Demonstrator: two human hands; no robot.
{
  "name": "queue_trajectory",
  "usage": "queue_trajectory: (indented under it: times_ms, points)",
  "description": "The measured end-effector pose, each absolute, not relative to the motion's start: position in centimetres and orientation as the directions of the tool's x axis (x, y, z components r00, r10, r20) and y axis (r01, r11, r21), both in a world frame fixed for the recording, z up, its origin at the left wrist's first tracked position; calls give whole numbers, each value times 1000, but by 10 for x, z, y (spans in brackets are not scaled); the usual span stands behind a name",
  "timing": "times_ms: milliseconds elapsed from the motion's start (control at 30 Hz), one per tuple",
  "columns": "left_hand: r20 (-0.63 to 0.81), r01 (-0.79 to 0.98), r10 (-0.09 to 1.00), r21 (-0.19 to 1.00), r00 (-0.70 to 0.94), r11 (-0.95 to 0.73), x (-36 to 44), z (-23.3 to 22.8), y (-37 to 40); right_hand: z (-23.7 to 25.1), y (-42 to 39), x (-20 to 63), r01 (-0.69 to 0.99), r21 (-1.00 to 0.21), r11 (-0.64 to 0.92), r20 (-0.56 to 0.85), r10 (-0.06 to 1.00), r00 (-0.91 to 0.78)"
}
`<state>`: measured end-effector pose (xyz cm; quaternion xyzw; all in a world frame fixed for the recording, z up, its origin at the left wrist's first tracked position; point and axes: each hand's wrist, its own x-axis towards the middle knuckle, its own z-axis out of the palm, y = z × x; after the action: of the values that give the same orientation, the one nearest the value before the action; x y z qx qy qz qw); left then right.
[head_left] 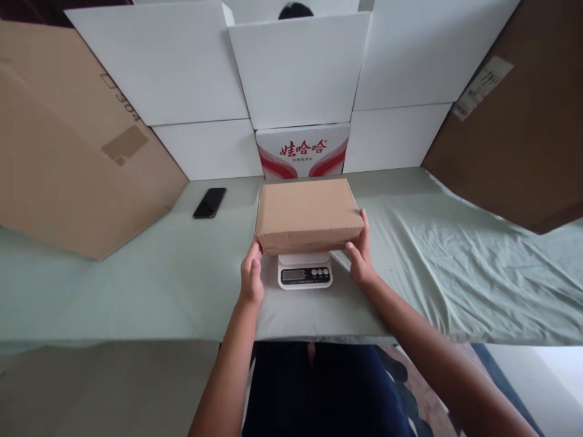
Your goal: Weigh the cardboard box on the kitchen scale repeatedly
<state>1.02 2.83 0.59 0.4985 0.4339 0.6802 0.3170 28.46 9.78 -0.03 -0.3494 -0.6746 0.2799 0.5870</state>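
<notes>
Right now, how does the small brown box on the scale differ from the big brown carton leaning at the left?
The small brown box lies flat on the white scale, held at both ends by the left hand and right hand; the big carton leans tilted, untouched. The box looks far smaller. Its top is plain; the carton bears printed digits and a tape patch. Both are brown cardboard.

Two bare forearms come up from the bottom of the frame, no sleeves anywhere along them, right up to the lower edge. The left hand (252, 276) shows no ring, no watch, no band at the wrist. Same with the right hand (361, 255): bare fingers, bare wrist, nothing worn. Nails look short and plain, though they are small in view. Down between the arms there are dark navy trousers (319, 388), smooth cloth, no pattern or marking showing.
</notes>
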Motion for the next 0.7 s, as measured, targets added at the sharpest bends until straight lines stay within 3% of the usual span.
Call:
queue_trajectory:
  times_ms: [467,700]
  points:
    - [324,-34,894,936,-310,-351,13,5,15,-1,89,284,110,-824,555,556,831,-23]
    - [350,-18,878,927,-326,-375,12,6,15,5,88,284,106,-825,556,559,829,-3]
